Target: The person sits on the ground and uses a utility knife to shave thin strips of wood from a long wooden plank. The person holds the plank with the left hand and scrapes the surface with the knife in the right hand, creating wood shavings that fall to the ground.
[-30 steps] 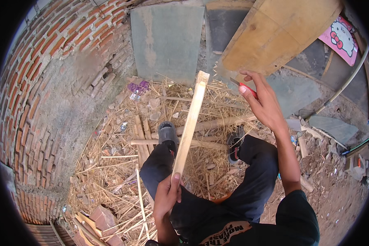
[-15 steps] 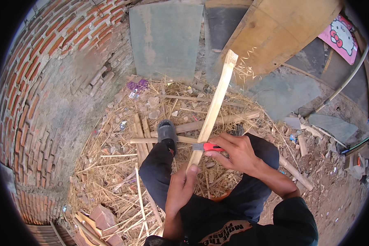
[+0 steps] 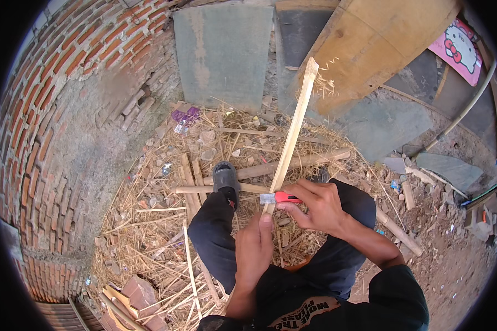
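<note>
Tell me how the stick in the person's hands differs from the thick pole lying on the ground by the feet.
The held stick is thin, flat and pale, while the pole on the ground is rounder, thicker and darker. The held stick points away, gripped by the left hand, with the right hand holding a red knife against it; the pole lies crosswise on straw, untouched. Both are long and look like bamboo.

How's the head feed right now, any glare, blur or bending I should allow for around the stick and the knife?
Head view: hard sunlight, short dark shadows under the legs, no glare on the knife. The stick, left hand and right hand are sharp, with no motion blur. Fisheye bending curves the brick wall and the plank near the rim; the corners are black.
</note>
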{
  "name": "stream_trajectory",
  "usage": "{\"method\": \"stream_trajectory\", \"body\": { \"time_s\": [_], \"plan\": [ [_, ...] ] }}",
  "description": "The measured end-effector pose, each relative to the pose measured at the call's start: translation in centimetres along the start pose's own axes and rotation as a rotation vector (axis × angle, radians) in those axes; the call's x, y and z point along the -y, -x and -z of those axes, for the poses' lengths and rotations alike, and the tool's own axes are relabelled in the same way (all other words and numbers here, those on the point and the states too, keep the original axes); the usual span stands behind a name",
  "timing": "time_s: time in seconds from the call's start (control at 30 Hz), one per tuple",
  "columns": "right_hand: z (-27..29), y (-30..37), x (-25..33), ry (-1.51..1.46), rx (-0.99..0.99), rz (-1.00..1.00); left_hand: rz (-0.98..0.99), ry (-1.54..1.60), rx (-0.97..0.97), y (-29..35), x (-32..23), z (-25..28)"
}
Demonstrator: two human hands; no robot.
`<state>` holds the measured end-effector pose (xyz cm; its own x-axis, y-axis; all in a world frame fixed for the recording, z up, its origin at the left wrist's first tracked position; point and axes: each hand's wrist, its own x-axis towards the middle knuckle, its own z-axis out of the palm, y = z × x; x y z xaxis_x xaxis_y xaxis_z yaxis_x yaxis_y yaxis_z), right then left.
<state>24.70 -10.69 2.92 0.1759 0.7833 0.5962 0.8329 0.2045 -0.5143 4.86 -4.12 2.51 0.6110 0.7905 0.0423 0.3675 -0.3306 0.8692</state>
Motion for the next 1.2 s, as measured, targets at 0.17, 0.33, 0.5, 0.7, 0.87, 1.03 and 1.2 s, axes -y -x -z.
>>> {"method": "stream_trajectory", "body": {
  "time_s": [0.17, 0.33, 0.5, 0.7, 0.87, 1.03, 1.2],
  "plan": [
    [0.1, 0.0, 0.0, 0.006, -0.001, -0.043, 0.011, 0.007, -0.022, 0.3, 0.0, -0.4],
    [0.3, -0.2, 0.1, 0.004, -0.021, -0.057, -0.004, -0.016, -0.024, 0.5, 0.0, -0.3],
    [0.8, -0.5, -0.5, 0.033, -0.017, -0.061, -0.015, -0.032, -0.021, 1.0, 0.1, 0.0],
    [1.0, -0.8, -0.5, 0.050, -0.014, -0.048, 0.014, -0.068, -0.005, 1.3, 0.3, 0.3],
    [1.3, -1.0, -0.6, 0.116, -0.011, -0.026, 0.013, -0.068, -0.015, 1.6, 0.4, 0.5],
    [3.1, -3.7, -4.3, 0.072, -0.301, -0.195, 0.093, -0.118, 0.048, 3.6, 1.5, 0.2],
    [6.6, -5.4, -8.3, 0.262, -0.308, -0.242, 0.112, -0.084, 0.081, 6.3, 2.0, 0.1]
  ]
}}
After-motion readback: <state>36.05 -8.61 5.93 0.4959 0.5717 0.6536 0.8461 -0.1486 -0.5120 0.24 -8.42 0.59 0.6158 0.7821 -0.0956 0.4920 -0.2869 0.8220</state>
